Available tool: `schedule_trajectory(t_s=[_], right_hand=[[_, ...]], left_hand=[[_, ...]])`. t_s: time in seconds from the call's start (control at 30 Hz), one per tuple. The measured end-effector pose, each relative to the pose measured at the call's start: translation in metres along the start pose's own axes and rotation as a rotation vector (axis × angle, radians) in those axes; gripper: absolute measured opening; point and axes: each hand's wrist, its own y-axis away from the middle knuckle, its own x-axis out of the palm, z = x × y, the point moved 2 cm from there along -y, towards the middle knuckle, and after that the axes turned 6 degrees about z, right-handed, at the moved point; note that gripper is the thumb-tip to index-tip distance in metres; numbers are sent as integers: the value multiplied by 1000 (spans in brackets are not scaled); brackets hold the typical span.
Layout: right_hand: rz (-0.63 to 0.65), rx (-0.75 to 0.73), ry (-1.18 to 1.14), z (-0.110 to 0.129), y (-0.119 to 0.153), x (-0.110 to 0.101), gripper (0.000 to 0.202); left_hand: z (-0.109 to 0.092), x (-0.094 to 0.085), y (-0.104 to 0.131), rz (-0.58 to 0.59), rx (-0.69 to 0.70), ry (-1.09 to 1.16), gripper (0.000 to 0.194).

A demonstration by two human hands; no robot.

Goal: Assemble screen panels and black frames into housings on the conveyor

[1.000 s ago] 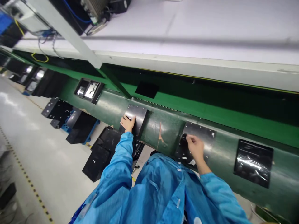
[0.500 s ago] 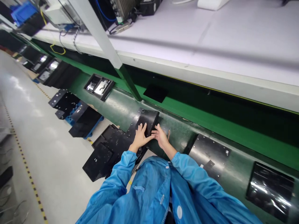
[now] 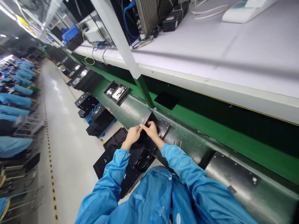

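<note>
Both hands meet at a black panel (image 3: 147,117) that stands tilted on edge over the green bench surface (image 3: 187,137). My left hand (image 3: 133,135) has its fingers closed on the near edge of that panel. Beside it, my right hand (image 3: 151,130) pinches the same part, thumb towards the left hand, with its other fingers curled behind. Under and to the right lies a flat black plate (image 3: 163,127) with small holes. More black panels (image 3: 135,154) are stacked below my hands, partly hidden by the left sleeve.
A green-and-white post (image 3: 142,84) rises behind my hands to a white shelf (image 3: 210,56). Black parts on a blue pallet (image 3: 99,116) stand on the floor at left. A metal plate (image 3: 230,172) lies at right. People in blue (image 3: 15,101) are at far left.
The black panel, lying flat before, is now tilted up. My hands have gone from spread fingers to closed on its edge. The view has swung left, showing more of the aisle.
</note>
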Motion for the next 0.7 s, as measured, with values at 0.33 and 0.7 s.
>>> schedule_trajectory(t_s=[0.33,0.7], right_hand=[[-105,56,156,27,19,23,43],[-229,70,-293,4,101,-228,39]], left_hand=[[28,-8,-10,-218,-372,36,34],[65,58,-57,-112,-249,473,34]])
